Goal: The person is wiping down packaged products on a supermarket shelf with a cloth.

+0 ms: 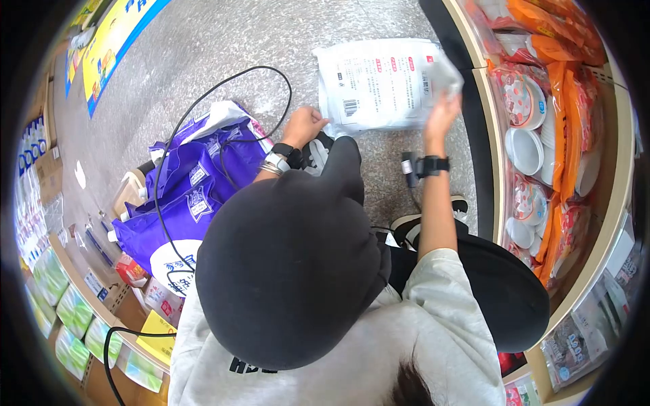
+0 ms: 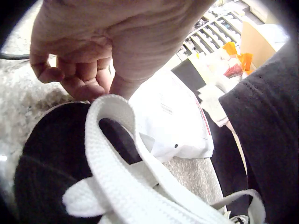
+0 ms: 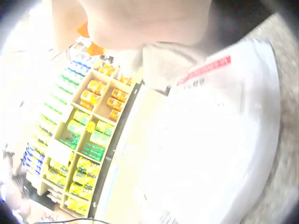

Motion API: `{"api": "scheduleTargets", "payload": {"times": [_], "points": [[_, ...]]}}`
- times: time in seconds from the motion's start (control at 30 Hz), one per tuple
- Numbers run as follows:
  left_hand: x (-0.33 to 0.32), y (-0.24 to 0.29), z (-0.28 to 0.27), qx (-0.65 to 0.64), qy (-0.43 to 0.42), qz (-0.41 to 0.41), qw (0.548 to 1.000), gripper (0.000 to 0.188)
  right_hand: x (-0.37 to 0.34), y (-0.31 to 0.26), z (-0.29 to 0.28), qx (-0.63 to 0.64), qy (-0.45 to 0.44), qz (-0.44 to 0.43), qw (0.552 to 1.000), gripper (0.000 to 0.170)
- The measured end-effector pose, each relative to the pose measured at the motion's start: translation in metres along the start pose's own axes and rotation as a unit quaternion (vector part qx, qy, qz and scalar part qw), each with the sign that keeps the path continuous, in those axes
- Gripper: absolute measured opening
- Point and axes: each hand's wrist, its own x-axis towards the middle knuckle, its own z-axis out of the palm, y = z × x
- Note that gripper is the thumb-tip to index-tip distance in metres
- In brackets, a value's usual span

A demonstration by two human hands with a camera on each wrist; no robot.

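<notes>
A white plastic package (image 1: 379,84) with red and black print and a barcode is held just above or on the floor in the head view. My left hand (image 1: 303,127) pinches its lower left corner, and in the left wrist view the fingers (image 2: 84,79) curl by the white package (image 2: 170,116). At the package's right end my right hand (image 1: 443,115) grips the edge, slightly blurred. The right wrist view has the package (image 3: 219,140) close up below the hand (image 3: 149,23).
Purple bags (image 1: 203,183) lie left of my knees, with a black cable (image 1: 157,183) looping over them. Shelves of orange-and-clear packs (image 1: 565,135) stand at the right. A shoe with white laces (image 2: 117,163) is close under my left hand.
</notes>
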Motion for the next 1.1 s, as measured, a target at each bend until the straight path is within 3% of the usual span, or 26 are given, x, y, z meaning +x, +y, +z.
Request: {"api": "scheduleTargets", "payload": {"times": [0.03,0.07,0.13,0.2,0.27,0.33,0.4,0.5,0.57,0.6,0.63,0.67,0.73,0.77,0.8,0.87,0.93,1.0,1.07,1.1], "points": [[-0.001,0.002,-0.001,0.004,0.007,0.01,1.0,0.03,0.013,-0.026,-0.008,0.011,0.043,-0.018,0.999,0.036],[-0.002,0.005,-0.002,0.007,0.009,0.006,1.0,0.03,0.019,-0.04,-0.013,-0.057,0.075,-0.057,0.994,0.041],[-0.003,0.008,-0.001,0.013,0.009,0.001,1.0,0.029,0.029,-0.016,-0.014,-0.194,0.045,-0.118,0.973,0.048],[-0.003,0.009,-0.003,0.01,0.008,0.006,1.0,0.029,0.016,0.017,0.01,-0.199,-0.03,-0.126,0.971,0.054],[-0.005,0.009,-0.003,0.009,0.007,0.009,1.0,0.028,-0.026,0.023,0.047,-0.319,-0.058,-0.268,0.907,0.058],[-0.004,0.008,-0.002,0.008,0.009,0.011,1.0,0.025,-0.073,0.023,0.082,-0.233,-0.077,-0.284,0.927,0.061],[-0.002,0.004,-0.002,-0.013,-0.006,-0.008,1.0,0.023,-0.106,0.014,0.1,-0.182,-0.156,-0.307,0.921,0.061],[-0.004,0.006,0.0,0.027,0.015,-0.048,0.998,0.024,-0.132,-0.006,0.103,-0.101,-0.347,-0.342,0.867,0.06],[0.0,0.004,0.0,0.051,0.002,-0.079,0.996,0.032,-0.122,-0.023,0.089,-0.005,-0.423,-0.227,0.877,0.057],[0.001,-0.001,0.005,0.027,0.009,-0.04,0.999,0.032,-0.116,-0.028,0.082,0.044,-0.458,-0.167,0.872,0.055],[0.002,-0.006,0.009,0.004,0.017,-0.002,1.0,0.032,-0.104,-0.026,0.08,0.074,-0.45,-0.078,0.887,0.049],[0.003,-0.011,0.012,-0.019,0.024,0.036,0.999,0.032,-0.093,-0.023,0.072,0.17,-0.427,0.067,0.886,0.044],[-0.006,0.005,0.001,0.001,-0.002,-0.01,1.0,0.029,-0.043,-0.011,0.056,0.154,-0.336,0.213,0.904,0.028],[-0.008,0.006,0.0,-0.008,0.005,-0.008,1.0,0.028,-0.02,-0.008,0.052,0.167,-0.217,0.182,0.944,0.026],[-0.009,0.007,-0.001,-0.016,0.012,-0.007,1.0,0.028,0.007,-0.007,0.042,0.277,-0.156,0.182,0.931,0.025],[-0.01,0.01,-0.003,-0.004,0.008,-0.034,0.999,0.027,0.054,-0.012,0.023,0.147,-0.012,0.076,0.986,0.026],[-0.01,0.01,-0.001,-0.001,0.011,-0.03,0.999,0.027,0.079,-0.02,0.026,0.138,0.127,-0.086,0.978,0.028],[-0.009,0.009,0.0,0.002,0.012,-0.029,1.0,0.026,0.079,-0.004,0.029,-0.02,0.015,-0.086,0.996,0.037],[-0.009,0.007,0.001,0.007,0.015,-0.016,1.0,0.027,0.061,0.011,0.052,-0.133,-0.105,-0.118,0.978,0.041],[-0.009,0.007,0.001,0.008,0.018,-0.005,1.0,0.028,0.048,0.011,0.063,-0.242,-0.104,-0.211,0.941,0.045]]}}
